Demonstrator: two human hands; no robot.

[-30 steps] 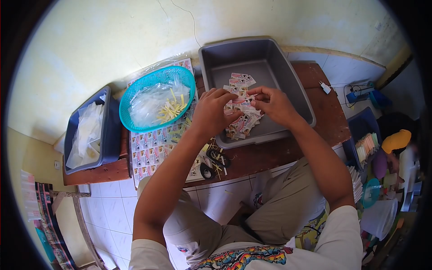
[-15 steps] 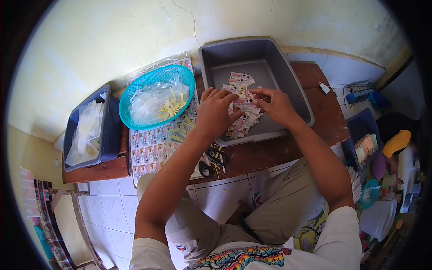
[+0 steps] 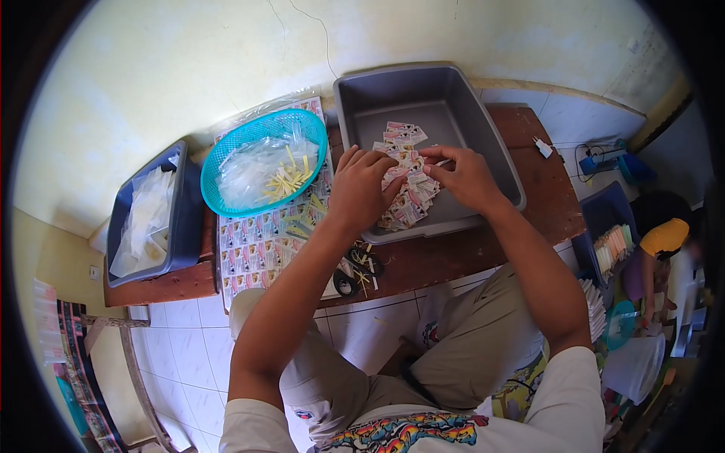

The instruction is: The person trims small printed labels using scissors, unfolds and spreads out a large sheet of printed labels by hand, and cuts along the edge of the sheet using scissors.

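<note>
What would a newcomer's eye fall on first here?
Probably the bright turquoise mesh basket left of centre, holding clear plastic bags and yellow strips. Next, the grey tub to its right, with the left hand and right hand over a heap of printed labels.

Small, rectangular, white-and-pink printed paper labels (image 3: 411, 202) are heaped loosely, overlapping at varied angles, on the floor of a grey rectangular plastic tub (image 3: 408, 90).

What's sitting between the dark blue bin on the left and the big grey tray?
A turquoise basket of clear plastic and yellow strips, set on printed sheets; the head view shows it.
</note>
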